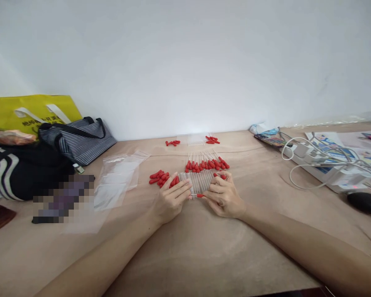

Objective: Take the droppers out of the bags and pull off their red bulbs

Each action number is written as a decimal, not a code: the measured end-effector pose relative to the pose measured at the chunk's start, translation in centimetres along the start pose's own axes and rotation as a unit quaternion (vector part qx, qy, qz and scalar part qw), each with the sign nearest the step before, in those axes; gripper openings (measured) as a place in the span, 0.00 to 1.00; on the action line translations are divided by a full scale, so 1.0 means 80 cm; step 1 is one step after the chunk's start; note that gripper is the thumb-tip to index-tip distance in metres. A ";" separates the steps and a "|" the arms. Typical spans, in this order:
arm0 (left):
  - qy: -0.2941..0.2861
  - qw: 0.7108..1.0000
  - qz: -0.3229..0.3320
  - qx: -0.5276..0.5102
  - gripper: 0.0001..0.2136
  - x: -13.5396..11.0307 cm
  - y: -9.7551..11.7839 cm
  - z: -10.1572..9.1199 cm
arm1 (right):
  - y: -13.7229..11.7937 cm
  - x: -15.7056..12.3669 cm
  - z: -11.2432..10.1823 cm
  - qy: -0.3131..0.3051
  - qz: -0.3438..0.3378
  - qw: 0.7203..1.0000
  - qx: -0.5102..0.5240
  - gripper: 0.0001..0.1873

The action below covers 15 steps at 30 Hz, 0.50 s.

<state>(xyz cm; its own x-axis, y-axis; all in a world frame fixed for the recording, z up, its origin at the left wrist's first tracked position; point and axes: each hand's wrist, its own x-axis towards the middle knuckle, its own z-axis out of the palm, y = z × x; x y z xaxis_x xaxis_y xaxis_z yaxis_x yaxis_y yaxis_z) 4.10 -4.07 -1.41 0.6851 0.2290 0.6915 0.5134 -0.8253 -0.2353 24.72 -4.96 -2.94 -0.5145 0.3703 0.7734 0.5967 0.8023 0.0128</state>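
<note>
Close to the near edge of a row of thin clear glass tubes (pixel 200 180), both my hands meet at one tube. My left hand (pixel 172 197) pinches the glass tube near its left end, its other fingers lying over the row. Between the thumb and finger of my right hand (pixel 224 196) is a red rubber bulb (pixel 200 196) at the tube's right end; how far it sits on the glass is unclear. More red bulbs (pixel 220 176) show by my right hand's curled fingers. Loose red bulbs (pixel 156 177) lie left of the tubes. Behind the row are droppers with red bulbs (pixel 200 166).
Farther back lie more red bulbs (pixel 172 143) and tubes with red ends (pixel 212 140). Clear plastic bags (pixel 117 177) lie to the left, near a striped bag (pixel 77 142) and a yellow bag (pixel 58 105). White cables (pixel 315 165), a power strip and a black mouse (pixel 365 202) occupy the right.
</note>
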 end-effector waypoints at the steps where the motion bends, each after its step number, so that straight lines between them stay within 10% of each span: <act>1: -0.001 1.000 0.002 -0.001 0.06 -0.001 -0.001 0.000 | 0.000 0.000 -0.001 -0.004 0.001 1.000 0.002 0.07; 15: 0.016 0.989 -0.140 0.031 0.12 -0.018 -0.021 -0.001 | 0.051 -0.014 -0.015 0.031 0.229 0.965 0.119 0.13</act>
<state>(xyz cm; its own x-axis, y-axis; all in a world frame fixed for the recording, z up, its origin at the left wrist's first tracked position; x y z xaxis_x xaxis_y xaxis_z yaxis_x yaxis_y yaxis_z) 2.20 -3.08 -1.99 0.4953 0.4276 0.7562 0.7129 -0.6975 -0.0725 28.44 -2.68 -3.00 -0.1870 0.6894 0.6998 0.5907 0.6481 -0.4807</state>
